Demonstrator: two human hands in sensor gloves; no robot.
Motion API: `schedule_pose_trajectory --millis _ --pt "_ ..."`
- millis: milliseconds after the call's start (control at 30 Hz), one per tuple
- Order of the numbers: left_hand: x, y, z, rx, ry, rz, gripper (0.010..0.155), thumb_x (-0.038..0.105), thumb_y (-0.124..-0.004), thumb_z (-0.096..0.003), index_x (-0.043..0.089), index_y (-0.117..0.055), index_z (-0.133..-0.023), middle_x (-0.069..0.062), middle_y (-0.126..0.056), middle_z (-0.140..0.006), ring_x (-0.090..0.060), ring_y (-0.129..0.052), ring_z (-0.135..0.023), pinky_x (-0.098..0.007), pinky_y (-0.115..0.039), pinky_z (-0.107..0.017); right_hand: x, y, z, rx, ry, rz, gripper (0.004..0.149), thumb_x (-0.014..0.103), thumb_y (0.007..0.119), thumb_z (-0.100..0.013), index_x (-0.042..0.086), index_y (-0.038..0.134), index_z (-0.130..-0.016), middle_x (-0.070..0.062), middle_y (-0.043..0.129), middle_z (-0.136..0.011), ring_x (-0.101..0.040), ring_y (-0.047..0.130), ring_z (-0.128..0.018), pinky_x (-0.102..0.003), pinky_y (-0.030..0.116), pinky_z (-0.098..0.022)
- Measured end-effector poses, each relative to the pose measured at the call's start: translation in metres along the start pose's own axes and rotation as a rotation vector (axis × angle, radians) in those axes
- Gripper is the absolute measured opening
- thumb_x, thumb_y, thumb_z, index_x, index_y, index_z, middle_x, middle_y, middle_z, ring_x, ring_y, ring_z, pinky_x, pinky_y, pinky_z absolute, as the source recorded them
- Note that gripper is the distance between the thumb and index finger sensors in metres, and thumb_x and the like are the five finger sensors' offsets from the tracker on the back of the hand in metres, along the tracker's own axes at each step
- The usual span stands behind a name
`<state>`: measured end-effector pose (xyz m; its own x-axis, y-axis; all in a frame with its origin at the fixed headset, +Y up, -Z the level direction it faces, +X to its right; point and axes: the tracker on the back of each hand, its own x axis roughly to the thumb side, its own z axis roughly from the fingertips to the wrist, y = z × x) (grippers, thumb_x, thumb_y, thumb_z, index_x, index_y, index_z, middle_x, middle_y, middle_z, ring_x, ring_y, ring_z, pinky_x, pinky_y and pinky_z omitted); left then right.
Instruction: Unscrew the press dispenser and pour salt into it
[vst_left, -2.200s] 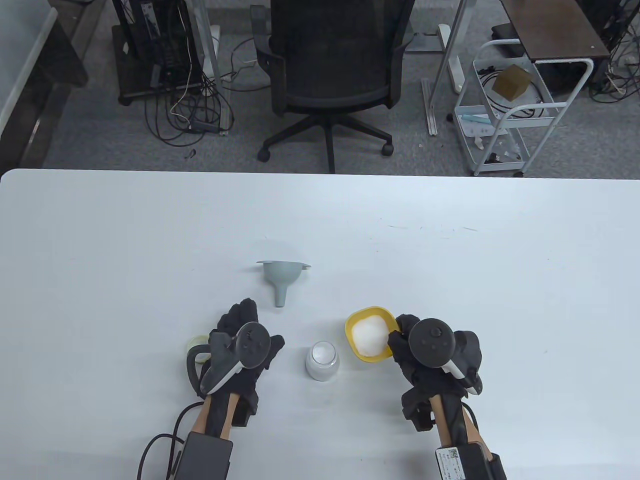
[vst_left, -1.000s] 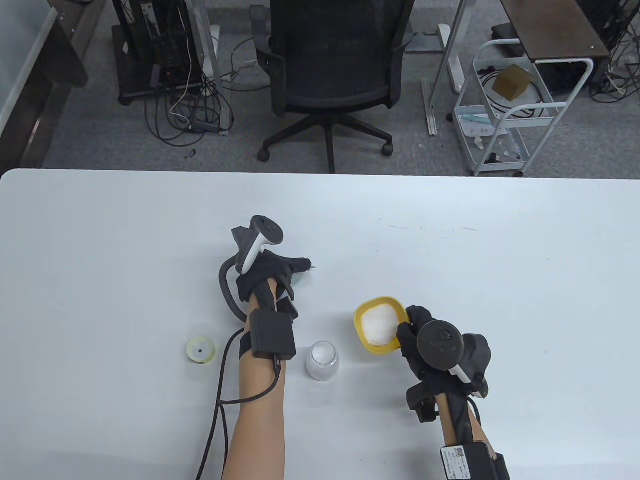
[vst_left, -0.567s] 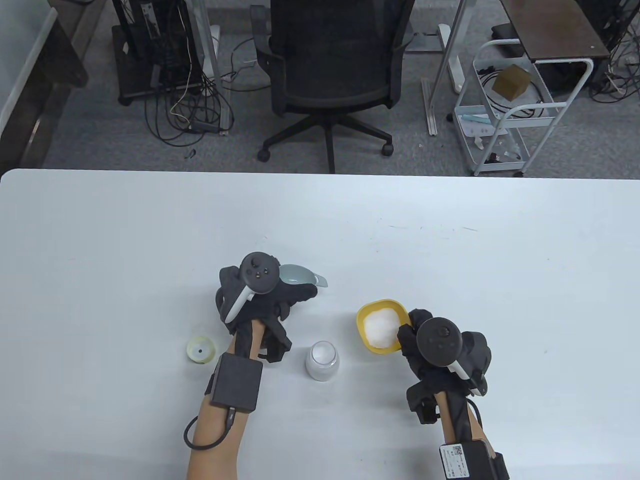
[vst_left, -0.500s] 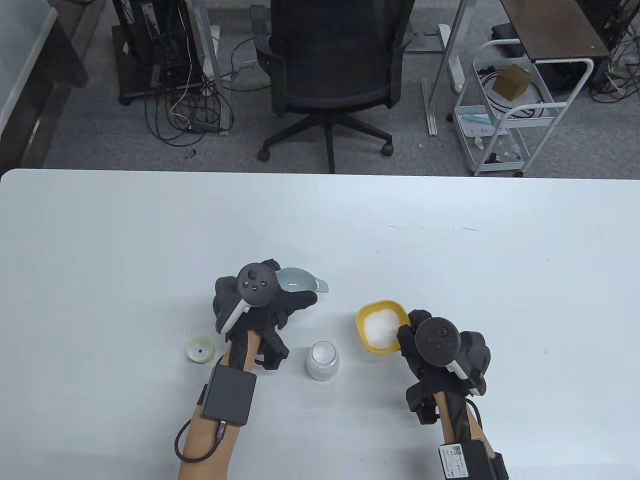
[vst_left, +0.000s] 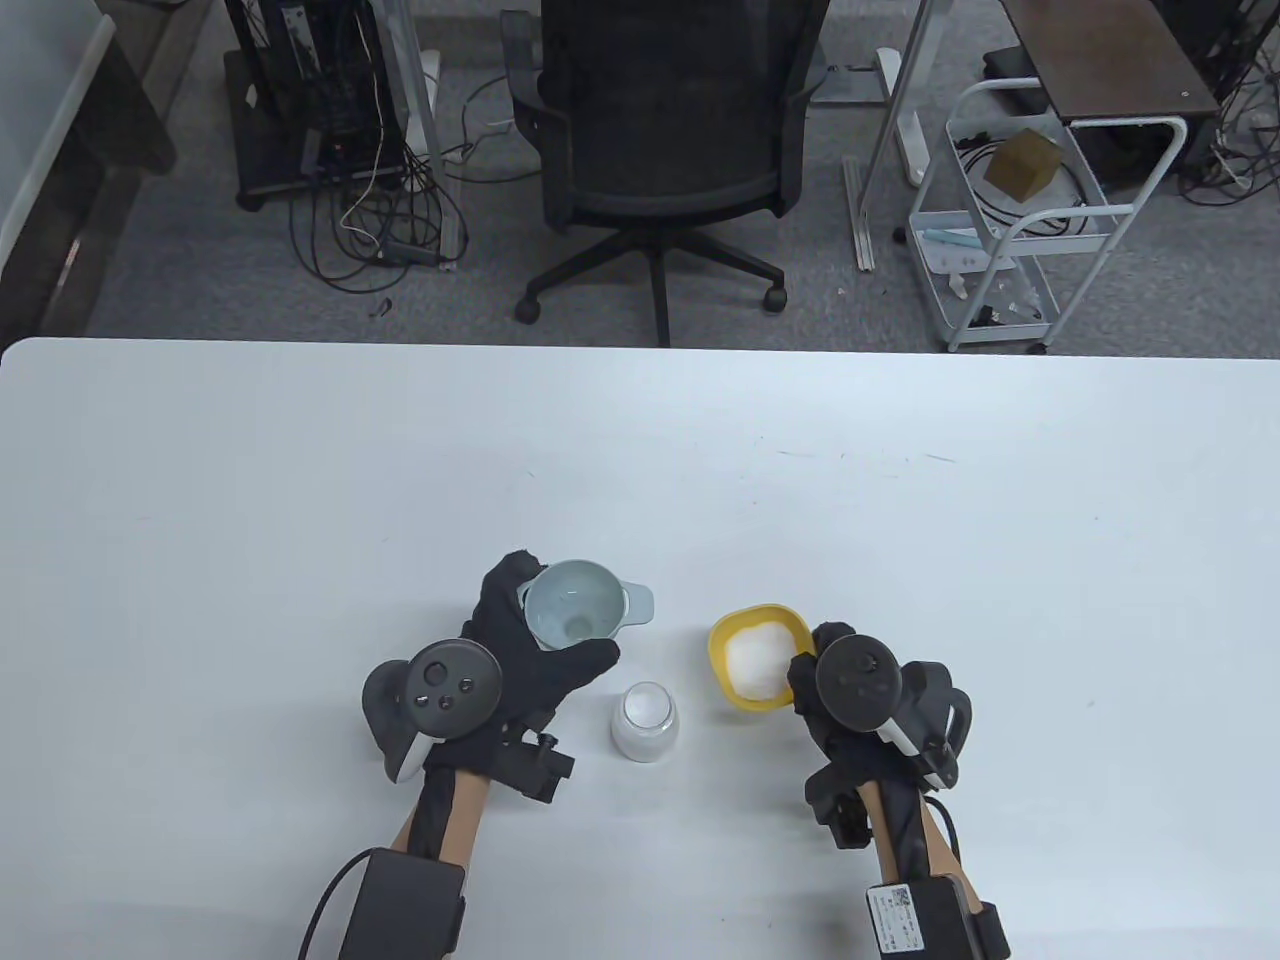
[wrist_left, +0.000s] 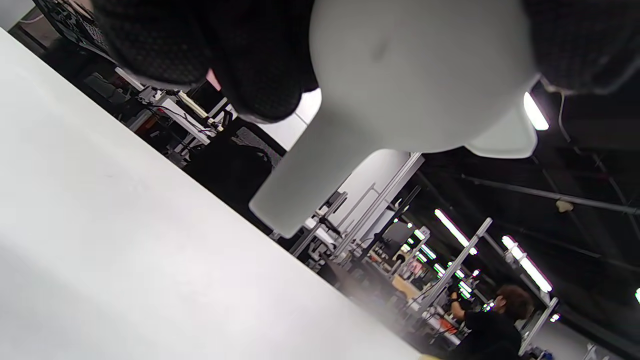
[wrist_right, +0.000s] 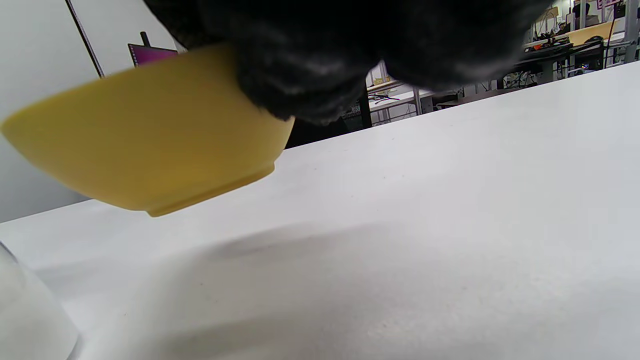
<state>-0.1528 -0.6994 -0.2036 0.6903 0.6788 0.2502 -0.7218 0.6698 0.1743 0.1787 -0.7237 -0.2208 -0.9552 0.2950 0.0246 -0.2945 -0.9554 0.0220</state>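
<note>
White tabletop (vst_left: 300, 480) fills the near half of the table view, with grey office floor beyond its far edge. Near the front middle stands the jar (vst_left: 645, 722), its mouth uncovered and white inside, upright, with neither hand touching it. Just to its far left the left hand (vst_left: 510, 665) grips a grey funnel (vst_left: 575, 612), fingers curled around the bowl from the left and near sides; the funnel's mouth faces up and its tab handle points right. In the left wrist view the funnel's spout (wrist_left: 305, 175) hangs clear above the table, slanting down, with gloved fingers (wrist_left: 260, 65) clamped on the bowl. Just right of the jar, the right hand (vst_left: 850, 700) holds a yellow bowl (vst_left: 722, 650) by its near right rim; a mound of white salt (vst_left: 755, 660) lies in it. The right wrist view shows the bowl (wrist_right: 145, 150) lifted off the table and tilted, its base clear of the surface, black fingers (wrist_right: 310, 75) closed over its rim, and a sliver of the jar (wrist_right: 30, 310) at the lower left corner. On the floor past the table are a black chair (vst_left: 665, 150), a cable-tangled rack (vst_left: 320, 120) on the left, and a white cart (vst_left: 1020, 230) on the right.
</note>
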Motion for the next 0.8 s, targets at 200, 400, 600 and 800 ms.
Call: schedule_pose_trajectory --millis 200,400,600,800 --pt "0.018 -0.003 0.012 0.002 -0.056 0.085 0.125 0.081 -0.081 -0.0343 -0.003 -0.042 -0.119 -0.023 -0.078 -0.106 -0.037 -0.094 -0.087 -0.066 -0.078 -0.062 0.001 0.004 -0.001 0.009 0.004 0.023 0.047 0.024 0.075 -0.063 -0.014 0.074 -0.091 -0.013 0.093 -0.05 -0.003 0.09 -0.022 -0.029 0.089 -0.023" --pt "0.024 -0.02 0.02 -0.071 -0.086 0.065 0.123 0.08 -0.081 -0.0344 0.001 -0.04 -0.12 -0.022 -0.077 -0.107 -0.037 -0.093 -0.088 -0.066 -0.077 -0.063 -0.001 0.006 -0.001 0.017 0.005 0.015 0.047 0.024 0.075 -0.063 -0.014 0.074 -0.091 -0.013 0.093 -0.05 -0.003 0.092 -0.023 -0.028 0.091 -0.024" --pt "0.027 -0.036 0.023 -0.129 -0.105 0.051 0.123 0.08 -0.081 -0.0342 0.001 -0.041 -0.119 -0.022 -0.076 -0.108 -0.039 -0.091 -0.09 -0.067 -0.076 -0.063 -0.004 0.006 -0.002 0.002 0.019 0.012 0.047 0.025 0.077 -0.062 -0.013 0.075 -0.089 -0.013 0.094 -0.049 -0.002 0.093 -0.022 -0.026 0.092 -0.023" --pt "0.025 -0.046 0.026 -0.168 -0.098 0.014 0.123 0.079 -0.081 -0.0342 0.0 -0.042 -0.119 -0.022 -0.077 -0.107 -0.041 -0.089 -0.092 -0.069 -0.074 -0.063 -0.006 0.004 -0.002 -0.005 0.025 -0.012 0.047 0.026 0.08 -0.06 -0.011 0.076 -0.088 -0.012 0.095 -0.048 -0.001 0.096 -0.022 -0.024 0.094 -0.022"
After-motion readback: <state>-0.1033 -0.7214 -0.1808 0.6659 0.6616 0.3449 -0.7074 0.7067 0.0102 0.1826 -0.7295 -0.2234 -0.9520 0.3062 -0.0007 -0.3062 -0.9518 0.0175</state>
